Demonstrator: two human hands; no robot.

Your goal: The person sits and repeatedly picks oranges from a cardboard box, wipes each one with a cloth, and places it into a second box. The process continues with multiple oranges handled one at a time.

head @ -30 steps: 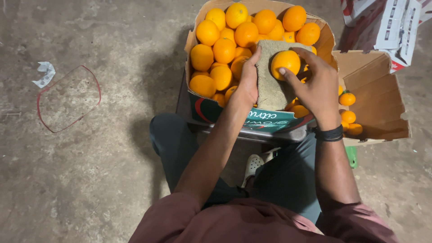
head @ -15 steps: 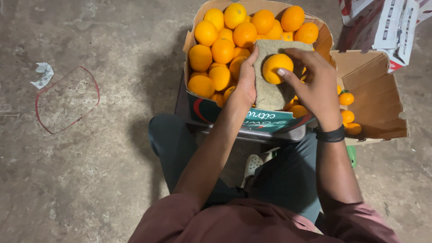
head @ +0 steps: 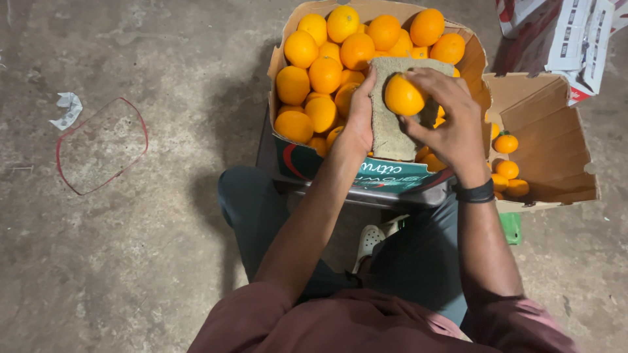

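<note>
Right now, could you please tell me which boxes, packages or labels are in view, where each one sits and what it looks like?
Open brown cardboard box: centre top, full of oranges, front panel green with red and white print.
Smaller open brown cardboard box: to its right, a few small oranges in it.
White printed carton with red and dark markings: top right corner.
Crumpled white paper scrap: left, on the concrete floor.

Single head view, steep downward, close range

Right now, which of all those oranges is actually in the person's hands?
The orange pressed against the khaki cloth: the right hand grips it, the left hand backs the cloth. All others lie loose in the boxes.
</note>
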